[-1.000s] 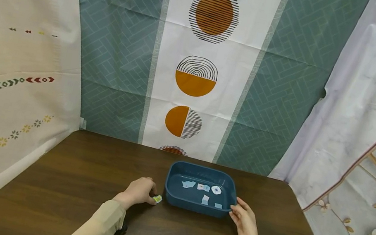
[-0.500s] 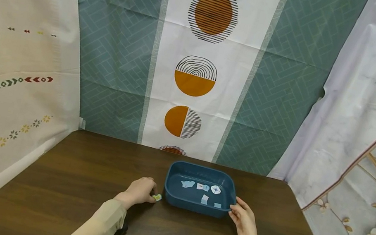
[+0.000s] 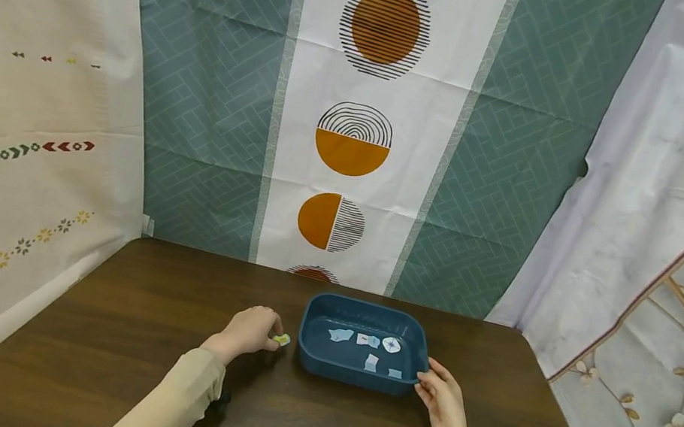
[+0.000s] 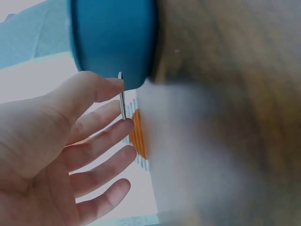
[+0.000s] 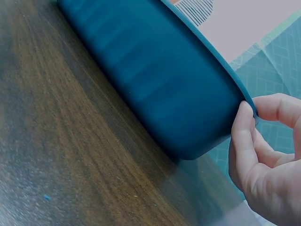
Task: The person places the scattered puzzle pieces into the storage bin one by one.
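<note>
My left hand (image 3: pixel 249 331) pinches a small flat printed piece (image 3: pixel 281 339), yellow-green on a pale ground, just left of a blue plastic tub (image 3: pixel 348 375). Seen edge-on in the left wrist view, the thin piece (image 4: pixel 122 96) sits between thumb and fingertips; the other fingers are spread. My right hand (image 3: pixel 443 399) holds the tub's near right corner. The right wrist view has thumb and forefinger pinching the tub's rim (image 5: pixel 214 54). Inside the tub lie several pale blue and white pieces (image 3: pixel 371 363), one a round piece with a blue star shape (image 3: pixel 391 344).
The tub stands on a dark brown wooden table (image 3: pixel 156 333). Patterned cloths hang around it: a green and white one (image 3: pixel 216 107) behind, a cream one (image 3: pixel 23 111) at the left and a flowered one (image 3: pixel 670 340) at the right.
My left hand has risen slightly in the head view, away from me and a little left, with the printed piece. The right hand keeps its grip on the tub, which stays put.
</note>
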A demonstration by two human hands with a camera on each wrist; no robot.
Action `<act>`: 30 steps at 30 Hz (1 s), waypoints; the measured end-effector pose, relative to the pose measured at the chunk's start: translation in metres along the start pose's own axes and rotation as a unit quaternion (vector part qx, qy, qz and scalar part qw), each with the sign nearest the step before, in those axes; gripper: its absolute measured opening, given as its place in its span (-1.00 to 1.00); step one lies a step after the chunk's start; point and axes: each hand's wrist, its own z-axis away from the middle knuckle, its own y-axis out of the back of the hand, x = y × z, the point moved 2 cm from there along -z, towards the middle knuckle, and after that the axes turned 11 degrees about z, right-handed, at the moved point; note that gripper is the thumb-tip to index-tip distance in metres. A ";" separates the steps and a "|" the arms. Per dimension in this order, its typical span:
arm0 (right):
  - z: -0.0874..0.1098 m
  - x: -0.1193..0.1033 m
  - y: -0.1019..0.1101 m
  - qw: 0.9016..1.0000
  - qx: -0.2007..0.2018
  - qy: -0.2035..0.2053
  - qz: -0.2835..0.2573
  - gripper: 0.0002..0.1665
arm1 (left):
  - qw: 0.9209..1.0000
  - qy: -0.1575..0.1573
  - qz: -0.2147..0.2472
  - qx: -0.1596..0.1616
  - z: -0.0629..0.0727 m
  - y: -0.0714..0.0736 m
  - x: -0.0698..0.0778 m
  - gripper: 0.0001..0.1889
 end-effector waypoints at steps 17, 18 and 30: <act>-0.001 0.001 0.001 1.000 0.000 0.003 0.003 -0.33 | 0.999 -0.024 0.011 0.043 -0.027 0.020 0.026 -0.82; -0.001 0.001 0.000 1.000 0.000 0.003 0.003 -0.33 | 0.999 -0.027 0.012 0.041 -0.028 0.020 0.030 -0.82; 0.000 0.001 0.000 1.000 0.006 0.003 -0.007 -0.35 | 0.999 -0.046 0.016 0.007 -0.048 0.009 0.071 -0.79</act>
